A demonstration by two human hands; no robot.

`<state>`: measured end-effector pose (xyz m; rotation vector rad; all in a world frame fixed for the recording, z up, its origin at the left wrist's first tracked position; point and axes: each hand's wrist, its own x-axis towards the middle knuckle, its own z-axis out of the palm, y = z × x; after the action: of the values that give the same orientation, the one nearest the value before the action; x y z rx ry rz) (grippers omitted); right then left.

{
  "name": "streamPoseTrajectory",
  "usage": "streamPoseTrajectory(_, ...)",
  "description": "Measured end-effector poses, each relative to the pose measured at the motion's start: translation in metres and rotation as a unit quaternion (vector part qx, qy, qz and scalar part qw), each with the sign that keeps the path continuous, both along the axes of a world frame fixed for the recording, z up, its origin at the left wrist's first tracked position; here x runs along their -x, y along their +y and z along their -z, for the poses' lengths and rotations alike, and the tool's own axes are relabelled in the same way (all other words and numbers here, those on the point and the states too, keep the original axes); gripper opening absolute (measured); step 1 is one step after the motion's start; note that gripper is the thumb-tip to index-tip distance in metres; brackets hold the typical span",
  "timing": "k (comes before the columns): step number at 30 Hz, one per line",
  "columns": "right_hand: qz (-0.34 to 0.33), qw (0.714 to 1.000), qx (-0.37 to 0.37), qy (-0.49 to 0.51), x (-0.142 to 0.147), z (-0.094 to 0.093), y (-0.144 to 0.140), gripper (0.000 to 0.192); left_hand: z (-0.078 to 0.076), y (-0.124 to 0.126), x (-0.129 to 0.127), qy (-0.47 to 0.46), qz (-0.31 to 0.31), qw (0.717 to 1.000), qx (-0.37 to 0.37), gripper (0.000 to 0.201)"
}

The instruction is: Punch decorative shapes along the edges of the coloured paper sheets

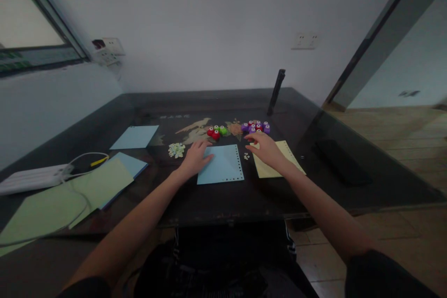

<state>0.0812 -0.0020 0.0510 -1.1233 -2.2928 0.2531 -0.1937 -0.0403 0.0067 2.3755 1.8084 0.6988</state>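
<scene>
My left hand (195,157) rests at the left edge of a light blue sheet of paper (221,167), fingers spread and thumb over the paper. My right hand (264,148) hovers over a yellow sheet (266,170), thumb and fingers apart with nothing visible between them. Just past its fingertips sits a cluster of purple and red pieces with round eye-like spots (256,126). A smaller group of red and green pieces (216,132) lies beyond the blue sheet. Left of my left hand is a pile of small pale bits (176,150); a few more pale bits (246,156) lie between the sheets.
On the left are another blue sheet (136,137), yellow-green sheets (59,200), a white power strip (33,179) and a cable. A black upright object (276,91) stands at the back right. A dark flat object (344,163) lies on the dark table (223,202) at right.
</scene>
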Motion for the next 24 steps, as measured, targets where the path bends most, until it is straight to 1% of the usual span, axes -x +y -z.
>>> streamPoseTrajectory(2, -0.023, 0.998, 0.004, -0.057, 0.024, 0.004, 0.006, 0.032, 0.003, -0.003, -0.001, 0.006, -0.001, 1.0, 0.02, 0.042)
streamPoseTrajectory(4, -0.04, 0.991, -0.005, -0.128, 0.041, 0.01, 0.01, 0.041, 0.001, -0.003, -0.004, 0.013, -0.002, 0.999, 0.049, 0.048)
streamPoseTrajectory(6, -0.04, 0.982, -0.004, -0.183, 0.05, 0.016, 0.013, 0.049, -0.003, -0.003, -0.006, 0.024, -0.008, 0.997, 0.075, 0.053)
streamPoseTrajectory(8, -0.035, 0.976, 0.002, -0.214, 0.052, 0.021, 0.013, 0.055, -0.007, -0.002, -0.007, 0.032, -0.013, 0.995, 0.089, 0.055)
streamPoseTrajectory(11, -0.041, 0.973, 0.002, -0.226, 0.049, 0.024, 0.012, 0.056, -0.009, -0.002, -0.006, 0.036, -0.015, 0.995, 0.092, 0.056)
streamPoseTrajectory(14, -0.048, 0.975, -0.009, -0.215, 0.048, 0.026, 0.013, 0.054, -0.009, 0.0, -0.004, 0.034, -0.018, 0.995, 0.093, 0.059)
streamPoseTrajectory(19, -0.031, 0.981, -0.018, -0.19, 0.05, 0.028, 0.014, 0.052, -0.006, 0.003, -0.001, 0.029, -0.013, 0.995, 0.093, 0.064)
streamPoseTrajectory(24, -0.024, 0.982, -0.026, -0.183, 0.051, 0.029, 0.012, 0.047, -0.005, 0.004, -0.001, 0.037, -0.017, 0.995, 0.087, 0.064)
